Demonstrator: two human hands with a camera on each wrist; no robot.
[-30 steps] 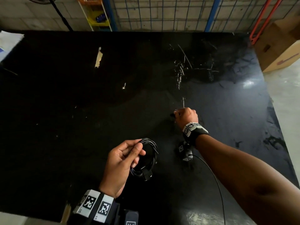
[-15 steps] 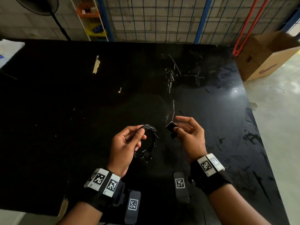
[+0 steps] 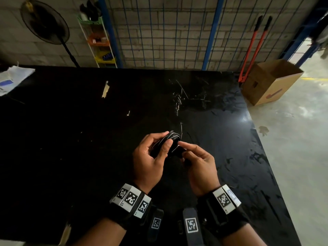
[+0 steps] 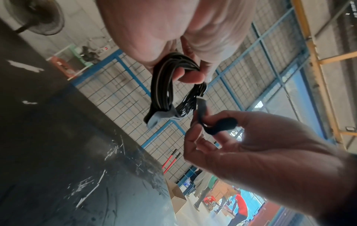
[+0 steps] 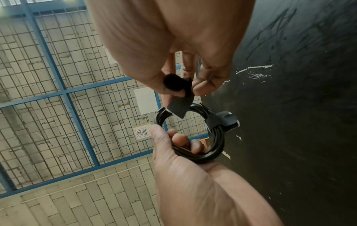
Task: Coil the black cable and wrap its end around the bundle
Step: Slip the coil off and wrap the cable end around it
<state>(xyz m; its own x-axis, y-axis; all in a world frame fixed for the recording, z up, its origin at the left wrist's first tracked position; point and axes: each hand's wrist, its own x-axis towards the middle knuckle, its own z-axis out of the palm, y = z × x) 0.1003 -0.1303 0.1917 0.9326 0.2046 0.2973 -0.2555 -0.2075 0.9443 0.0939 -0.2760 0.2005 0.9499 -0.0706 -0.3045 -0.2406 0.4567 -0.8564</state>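
The black cable [image 3: 173, 137] is wound into a small round coil that my left hand [image 3: 160, 148] grips between thumb and curled fingers, above the black table [image 3: 71, 139]. One dark band [image 5: 222, 120] is wrapped round the coil's side. My right hand [image 3: 188, 151] pinches a short black strap [image 5: 179, 105] between thumb and forefinger, and the strap's free flap touches the coil's upper rim. In the left wrist view the coil [image 4: 162, 85] hangs from my left fingers, with the strap [image 4: 216, 125] looped over a right finger just beside it.
A cardboard box [image 3: 269, 82] and red-handled bolt cutters [image 3: 253, 48] stand off the table's far right corner. Behind the table are a wire mesh fence [image 3: 168, 32], a shelf rack [image 3: 99, 41] and a fan [image 3: 44, 23]. Papers [image 3: 12, 79] lie at far left.
My right hand drew back from the middle of the table with the black strap and brought it against the coil. My left hand lifted the coil to meet it.
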